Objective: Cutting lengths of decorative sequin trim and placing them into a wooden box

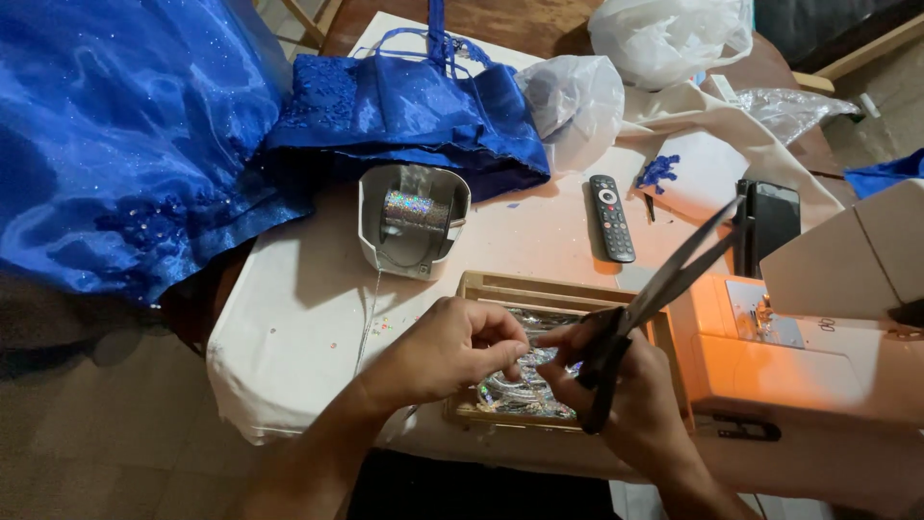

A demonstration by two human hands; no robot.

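Observation:
My right hand [626, 400] grips a pair of black-handled scissors [674, 274], blades pointing up and to the right, slightly apart. My left hand [452, 347] pinches something small and shiny at its fingertips, meeting the right fingertips over a wooden tray [500, 287] full of glittering silver trim [515, 393]. A thin thread runs from near my left hand up to a spool of holographic silver trim [416, 209] inside a white holder [371, 217].
A shiny blue dress [125, 135] drapes over the table's left and back. A black remote [611, 217], a dark phone [775, 217], white plastic bags [664, 34] and beige cloth [712, 125] lie behind. A white sewing machine [818, 327] stands at right.

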